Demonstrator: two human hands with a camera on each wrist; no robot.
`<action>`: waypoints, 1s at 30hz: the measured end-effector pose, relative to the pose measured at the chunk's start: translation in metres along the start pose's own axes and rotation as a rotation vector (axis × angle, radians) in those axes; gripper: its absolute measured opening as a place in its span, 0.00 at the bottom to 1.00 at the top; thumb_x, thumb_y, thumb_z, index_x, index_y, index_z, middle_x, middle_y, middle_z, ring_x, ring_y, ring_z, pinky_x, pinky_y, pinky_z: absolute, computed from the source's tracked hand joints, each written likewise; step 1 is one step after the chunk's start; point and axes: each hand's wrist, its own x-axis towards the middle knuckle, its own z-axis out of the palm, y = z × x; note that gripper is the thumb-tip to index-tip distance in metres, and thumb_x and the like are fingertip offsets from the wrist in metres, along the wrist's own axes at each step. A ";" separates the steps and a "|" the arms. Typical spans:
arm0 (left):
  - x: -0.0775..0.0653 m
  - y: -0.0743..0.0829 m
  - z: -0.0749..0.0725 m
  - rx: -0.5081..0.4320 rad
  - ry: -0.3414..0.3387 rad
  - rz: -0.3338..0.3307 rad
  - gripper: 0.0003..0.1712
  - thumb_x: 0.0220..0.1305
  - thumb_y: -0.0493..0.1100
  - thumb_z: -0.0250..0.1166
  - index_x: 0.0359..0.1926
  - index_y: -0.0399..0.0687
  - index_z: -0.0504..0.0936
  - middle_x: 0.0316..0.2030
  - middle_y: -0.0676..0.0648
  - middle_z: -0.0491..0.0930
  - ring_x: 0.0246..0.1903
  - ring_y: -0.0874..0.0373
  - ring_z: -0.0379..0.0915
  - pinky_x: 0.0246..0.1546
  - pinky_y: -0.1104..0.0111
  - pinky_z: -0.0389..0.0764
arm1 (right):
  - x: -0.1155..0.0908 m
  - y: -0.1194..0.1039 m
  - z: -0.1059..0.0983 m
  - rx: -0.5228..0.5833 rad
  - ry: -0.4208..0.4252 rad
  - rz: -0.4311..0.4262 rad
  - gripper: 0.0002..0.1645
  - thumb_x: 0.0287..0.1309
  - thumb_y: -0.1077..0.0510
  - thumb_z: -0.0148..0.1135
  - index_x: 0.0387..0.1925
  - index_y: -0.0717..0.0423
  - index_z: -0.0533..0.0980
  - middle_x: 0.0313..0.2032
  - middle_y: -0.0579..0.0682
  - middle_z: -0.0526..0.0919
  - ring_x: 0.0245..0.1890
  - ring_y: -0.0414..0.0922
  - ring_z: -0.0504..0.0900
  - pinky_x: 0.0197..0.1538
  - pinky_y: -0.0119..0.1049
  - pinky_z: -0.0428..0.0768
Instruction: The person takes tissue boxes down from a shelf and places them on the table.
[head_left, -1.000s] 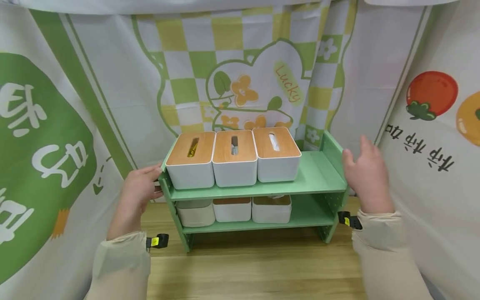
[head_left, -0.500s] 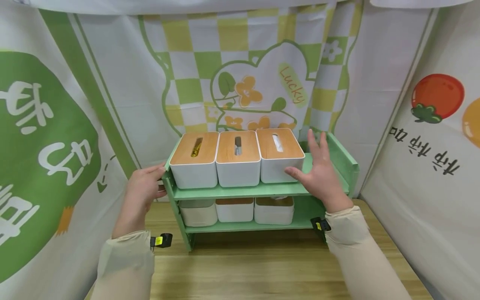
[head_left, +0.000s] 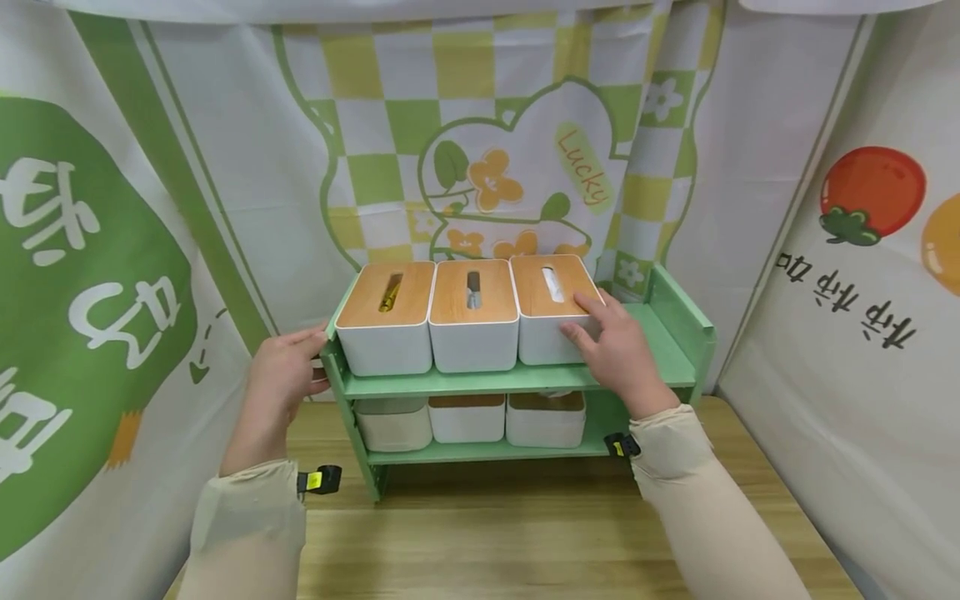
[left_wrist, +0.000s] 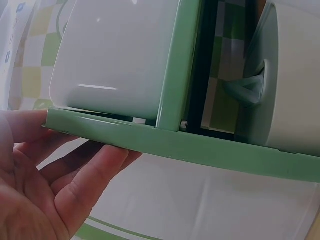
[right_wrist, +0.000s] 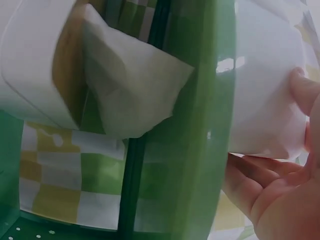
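A two-tier green shelf [head_left: 420, 385] carries three white tissue boxes with wooden lids on its top board. My left hand [head_left: 279, 379] grips the upper end of the shelf's left side panel [left_wrist: 120, 135]; in the left wrist view, fingers and thumb lie against its top edge and outer face. My right hand [head_left: 621, 354] holds the right tissue box [head_left: 551, 337], with the thumb on its front and fingers along its right side. The middle tissue box [head_left: 474, 346] and left tissue box [head_left: 386, 350] stand side by side, untouched by the right hand.
Three more boxes sit on the lower board, among them a cream box [head_left: 393, 431]; a tissue [right_wrist: 132, 80] sticks out of one. The shelf stands on a wooden table [head_left: 480, 533]. Printed cloth [head_left: 247, 200] hangs close behind and on both sides.
My right hand has moved left from beside the shelf's right panel, over the board, and onto the right tissue box. The left hand has kept its place on the left panel.
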 end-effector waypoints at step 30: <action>0.000 -0.001 -0.002 -0.020 0.001 0.008 0.27 0.80 0.52 0.47 0.72 0.46 0.68 0.68 0.38 0.66 0.55 0.41 0.75 0.43 0.61 0.83 | -0.018 -0.017 -0.026 -0.015 -0.116 0.099 0.45 0.61 0.39 0.68 0.72 0.56 0.66 0.65 0.66 0.68 0.64 0.63 0.66 0.64 0.59 0.66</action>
